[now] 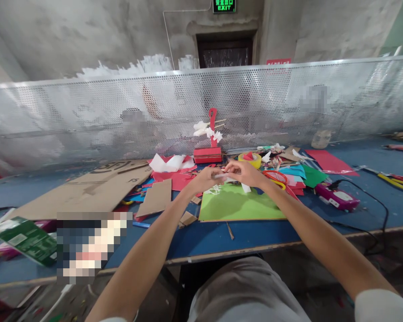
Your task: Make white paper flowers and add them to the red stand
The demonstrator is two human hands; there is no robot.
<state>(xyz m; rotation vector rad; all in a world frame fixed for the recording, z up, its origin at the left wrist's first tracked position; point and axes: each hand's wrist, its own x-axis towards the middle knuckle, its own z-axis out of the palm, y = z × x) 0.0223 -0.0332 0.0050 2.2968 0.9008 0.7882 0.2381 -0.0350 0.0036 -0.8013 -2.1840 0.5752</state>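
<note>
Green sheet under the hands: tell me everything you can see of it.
The green sheet is lime-coloured, rectangular, apparently craft paper, lying flat on the blue table near its front edge. White scraps rest on its far edge. The left hand and right hand pinch a white paper piece above that edge; contact with the sheet unclear.

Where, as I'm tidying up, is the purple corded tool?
Head view, right side: purple corded tool lies on the blue table, beyond the green sheet's right edge.

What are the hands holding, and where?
Left hand and right hand pinch a small white paper piece, one at each end, above the green sheet.
</note>
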